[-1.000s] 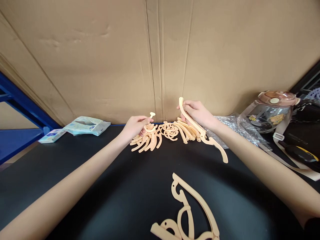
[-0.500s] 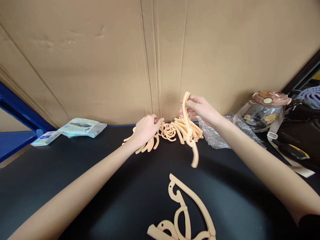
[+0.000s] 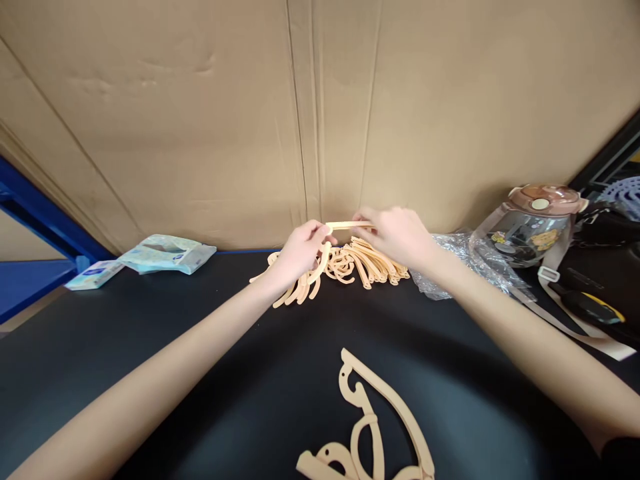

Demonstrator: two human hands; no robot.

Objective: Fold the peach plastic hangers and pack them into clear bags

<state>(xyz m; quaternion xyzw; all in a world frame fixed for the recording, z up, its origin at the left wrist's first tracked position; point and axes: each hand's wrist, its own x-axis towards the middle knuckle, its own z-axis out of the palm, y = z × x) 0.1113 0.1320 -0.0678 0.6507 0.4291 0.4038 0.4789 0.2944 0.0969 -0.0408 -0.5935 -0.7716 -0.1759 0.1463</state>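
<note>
My left hand (image 3: 301, 251) is closed on one end of a beige folding hanger (image 3: 343, 225). Its straight arm runs across to my right hand (image 3: 395, 232), whose fingers pinch the other end. A curved part (image 3: 321, 265) of the hanger hangs below my left fingers. Under and beside my hands lie loose beige hanger pieces: curved ones (image 3: 303, 291) on the left, rounded hook pieces (image 3: 341, 268) in the middle and a pile of long arms (image 3: 377, 263) on the right. Closer to me, partly cut off by the lower picture edge, are joined hanger parts (image 3: 400, 400).
At the left are a pale blue tissue pack (image 3: 167, 255) and a smaller pack (image 3: 95, 275). Crumpled clear plastic (image 3: 443, 270), a strapped drinking bottle (image 3: 535, 227) and a black bag (image 3: 605, 267) stand at the right. A cardboard wall (image 3: 200, 133) closes off the black table's back.
My right hand has brought the hanger left and lower, turning it from upright to level. My left hand has come off the loose pieces and gripped its near end.
</note>
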